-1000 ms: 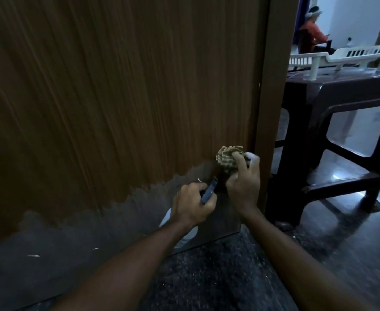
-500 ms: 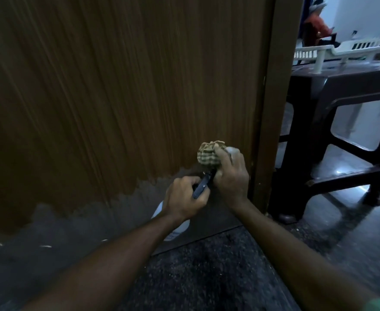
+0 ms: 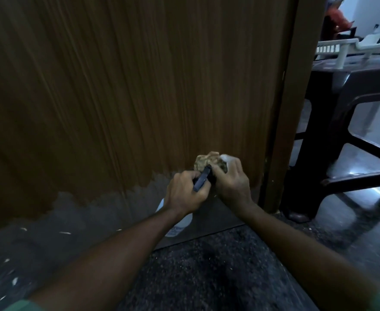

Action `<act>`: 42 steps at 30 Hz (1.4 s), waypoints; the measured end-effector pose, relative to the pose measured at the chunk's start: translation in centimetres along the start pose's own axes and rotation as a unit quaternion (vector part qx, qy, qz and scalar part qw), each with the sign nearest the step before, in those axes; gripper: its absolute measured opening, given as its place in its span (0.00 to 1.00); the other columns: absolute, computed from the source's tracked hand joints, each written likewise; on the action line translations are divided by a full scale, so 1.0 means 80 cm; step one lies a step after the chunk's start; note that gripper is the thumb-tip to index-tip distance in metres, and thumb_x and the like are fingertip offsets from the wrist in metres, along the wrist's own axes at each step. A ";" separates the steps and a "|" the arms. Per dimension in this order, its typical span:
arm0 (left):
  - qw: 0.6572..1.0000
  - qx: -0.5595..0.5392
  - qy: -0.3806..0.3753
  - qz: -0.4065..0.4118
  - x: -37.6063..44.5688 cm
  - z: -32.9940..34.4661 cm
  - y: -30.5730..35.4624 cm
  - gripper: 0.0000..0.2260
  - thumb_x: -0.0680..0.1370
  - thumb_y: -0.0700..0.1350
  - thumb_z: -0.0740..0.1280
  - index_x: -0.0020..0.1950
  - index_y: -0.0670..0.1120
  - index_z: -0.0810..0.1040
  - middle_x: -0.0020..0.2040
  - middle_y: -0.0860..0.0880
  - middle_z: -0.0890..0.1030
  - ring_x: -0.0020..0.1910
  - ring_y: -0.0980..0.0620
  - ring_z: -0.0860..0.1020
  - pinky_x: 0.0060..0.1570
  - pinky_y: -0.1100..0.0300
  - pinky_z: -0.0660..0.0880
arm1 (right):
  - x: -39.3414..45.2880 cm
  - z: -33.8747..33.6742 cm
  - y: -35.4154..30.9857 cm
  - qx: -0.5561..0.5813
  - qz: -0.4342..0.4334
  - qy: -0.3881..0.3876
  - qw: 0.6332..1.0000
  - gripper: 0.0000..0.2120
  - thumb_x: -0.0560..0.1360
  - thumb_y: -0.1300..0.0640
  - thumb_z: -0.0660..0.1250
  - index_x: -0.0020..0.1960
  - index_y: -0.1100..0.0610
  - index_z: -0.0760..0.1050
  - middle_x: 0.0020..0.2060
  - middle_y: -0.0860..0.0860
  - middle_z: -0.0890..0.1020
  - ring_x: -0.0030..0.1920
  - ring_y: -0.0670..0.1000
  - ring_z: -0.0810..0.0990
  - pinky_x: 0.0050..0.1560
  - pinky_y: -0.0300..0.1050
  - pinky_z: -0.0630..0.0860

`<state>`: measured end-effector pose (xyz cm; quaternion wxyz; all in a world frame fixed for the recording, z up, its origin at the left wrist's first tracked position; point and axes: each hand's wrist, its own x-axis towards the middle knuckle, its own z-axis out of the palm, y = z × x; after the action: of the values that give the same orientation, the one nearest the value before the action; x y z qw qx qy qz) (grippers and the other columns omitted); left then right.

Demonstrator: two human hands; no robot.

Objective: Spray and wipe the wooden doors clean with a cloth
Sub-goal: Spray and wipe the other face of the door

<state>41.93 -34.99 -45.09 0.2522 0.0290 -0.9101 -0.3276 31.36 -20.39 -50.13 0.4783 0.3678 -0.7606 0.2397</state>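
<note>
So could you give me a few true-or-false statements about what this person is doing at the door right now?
1. The right hand holds a bunched-up cloth against the wooden door. True.
2. The left hand is empty. False: it grips a spray bottle with a dark trigger.
3. The two hands are far apart. False: they are close together, low on the door.
4. The bottom strip of the door looks grey and worn compared with the brown above. True.
5. A white basket sits on the floor. False: it sits on the dark table to the right of the door.
</note>
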 end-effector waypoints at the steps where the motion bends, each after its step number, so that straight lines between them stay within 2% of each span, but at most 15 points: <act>1: 1.000 -0.009 0.001 -0.002 -0.001 -0.002 -0.003 0.15 0.74 0.55 0.66 0.31 0.49 0.73 0.27 0.51 0.77 0.26 0.52 0.75 0.26 0.55 0.67 | -0.017 0.004 0.005 0.002 -0.063 -0.032 0.997 0.11 0.82 0.61 0.66 0.64 0.58 0.78 0.57 0.61 0.78 0.55 0.58 0.78 0.46 0.46 0.81; 3: 1.000 -0.016 0.002 0.002 -0.003 -0.008 -0.007 0.15 0.74 0.55 0.65 0.30 0.50 0.71 0.26 0.52 0.75 0.25 0.53 0.73 0.27 0.53 0.68 | -0.049 0.007 0.015 0.018 -0.170 -0.111 0.979 0.09 0.84 0.61 0.62 0.62 0.58 0.78 0.58 0.59 0.77 0.53 0.58 0.77 0.45 0.49 0.80; 5: 1.000 -0.016 0.006 0.005 -0.005 -0.015 -0.011 0.16 0.74 0.55 0.65 0.29 0.50 0.69 0.26 0.51 0.73 0.24 0.52 0.71 0.27 0.52 0.67 | -0.055 0.001 0.018 0.022 -0.178 -0.149 0.972 0.11 0.85 0.61 0.59 0.61 0.57 0.78 0.58 0.58 0.77 0.52 0.57 0.77 0.43 0.50 0.80; 9: 0.999 -0.010 0.028 0.011 -0.008 -0.025 -0.023 0.15 0.74 0.54 0.66 0.31 0.48 0.71 0.27 0.50 0.74 0.26 0.51 0.72 0.28 0.50 0.68 | 0.004 -0.009 -0.025 0.041 0.063 -0.029 0.997 0.17 0.80 0.62 0.58 0.65 0.57 0.78 0.61 0.62 0.75 0.58 0.58 0.75 0.45 0.41 0.79; 11: 0.998 -0.022 0.053 0.017 -0.010 -0.031 -0.027 0.14 0.75 0.53 0.66 0.31 0.49 0.71 0.26 0.51 0.73 0.25 0.52 0.72 0.27 0.52 0.66 | 0.030 -0.007 -0.038 0.050 0.091 0.025 0.994 0.16 0.80 0.63 0.58 0.63 0.58 0.80 0.60 0.62 0.74 0.58 0.59 0.75 0.48 0.39 0.76; 14: 0.997 -0.033 0.068 0.032 -0.016 -0.043 -0.029 0.14 0.76 0.50 0.67 0.31 0.50 0.71 0.26 0.53 0.72 0.24 0.54 0.70 0.26 0.56 0.64 | 0.001 0.012 -0.025 0.016 -0.081 -0.043 0.996 0.14 0.84 0.60 0.58 0.64 0.57 0.80 0.62 0.60 0.75 0.56 0.59 0.75 0.47 0.45 0.80; 17: 0.997 -0.025 0.058 0.038 -0.022 -0.054 -0.035 0.14 0.76 0.48 0.67 0.31 0.54 0.70 0.26 0.55 0.72 0.24 0.55 0.70 0.27 0.61 0.63 | -0.042 0.018 -0.002 0.011 -0.263 -0.197 0.944 0.17 0.79 0.65 0.62 0.67 0.57 0.76 0.62 0.59 0.75 0.54 0.58 0.73 0.45 0.51 0.81; 22: 0.998 0.001 0.053 0.021 -0.033 -0.070 -0.055 0.13 0.75 0.50 0.67 0.31 0.51 0.71 0.27 0.53 0.74 0.25 0.55 0.71 0.27 0.58 0.64 | 0.004 0.007 -0.047 0.050 -0.046 -0.123 0.990 0.19 0.77 0.59 0.60 0.66 0.54 0.76 0.61 0.60 0.75 0.57 0.58 0.74 0.43 0.45 0.80; 25: 0.998 0.011 0.066 0.017 -0.040 -0.084 -0.067 0.12 0.75 0.50 0.67 0.33 0.50 0.72 0.28 0.52 0.75 0.26 0.53 0.72 0.27 0.57 0.63 | 0.057 0.012 -0.058 0.044 -0.174 -0.108 0.978 0.17 0.77 0.60 0.61 0.65 0.58 0.77 0.60 0.60 0.75 0.54 0.58 0.74 0.48 0.46 0.78; 28: 0.997 0.002 0.070 0.011 -0.048 -0.098 -0.081 0.12 0.76 0.50 0.67 0.33 0.48 0.72 0.27 0.51 0.74 0.26 0.52 0.71 0.28 0.54 0.64 | 0.098 0.014 -0.050 0.020 -0.375 -0.171 0.911 0.20 0.75 0.58 0.68 0.66 0.58 0.72 0.60 0.59 0.72 0.50 0.58 0.73 0.48 0.51 0.76; 30: 0.998 0.002 0.067 0.008 -0.057 -0.103 -0.092 0.13 0.76 0.49 0.67 0.33 0.48 0.72 0.27 0.50 0.74 0.26 0.50 0.71 0.28 0.51 0.65 | 0.114 0.010 -0.048 -0.023 -0.422 -0.184 0.888 0.23 0.73 0.56 0.66 0.67 0.56 0.71 0.60 0.58 0.72 0.50 0.58 0.72 0.46 0.52 0.73; 35: 0.999 -0.001 0.033 0.003 -0.077 -0.114 -0.118 0.13 0.75 0.49 0.67 0.33 0.47 0.71 0.28 0.49 0.74 0.27 0.48 0.73 0.28 0.48 0.67 | 0.054 0.025 -0.057 -0.028 -0.317 -0.136 0.938 0.19 0.76 0.56 0.67 0.66 0.55 0.75 0.60 0.59 0.76 0.49 0.60 0.75 0.45 0.54 0.72; 39: 1.000 0.001 0.007 -0.013 -0.094 -0.119 -0.129 0.13 0.76 0.49 0.68 0.33 0.51 0.71 0.28 0.51 0.74 0.25 0.53 0.71 0.27 0.56 0.64 | -0.001 0.059 -0.065 -0.067 -0.488 -0.201 0.847 0.13 0.82 0.56 0.60 0.63 0.50 0.79 0.63 0.54 0.76 0.53 0.56 0.74 0.49 0.51 0.70; 40: 1.000 0.004 0.004 -0.014 -0.097 -0.120 -0.130 0.13 0.76 0.49 0.68 0.33 0.51 0.71 0.28 0.52 0.73 0.25 0.55 0.71 0.27 0.58 0.63 | 0.004 0.060 -0.073 -0.063 -0.476 -0.196 0.855 0.14 0.82 0.56 0.60 0.63 0.51 0.79 0.63 0.54 0.76 0.53 0.56 0.74 0.49 0.51 0.69; 42: 1.000 0.006 0.004 -0.022 -0.098 -0.122 -0.129 0.13 0.75 0.51 0.67 0.33 0.50 0.72 0.27 0.51 0.74 0.25 0.53 0.72 0.27 0.55 0.65 | 0.029 0.051 -0.098 -0.020 -0.336 -0.135 0.932 0.15 0.78 0.56 0.65 0.64 0.54 0.75 0.61 0.56 0.75 0.52 0.57 0.73 0.49 0.53 0.70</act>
<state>52.24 -47.07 -48.42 0.2481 0.0521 -0.9102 -0.3275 34.65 -28.88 -49.72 0.4309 0.6215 -0.6542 -0.0022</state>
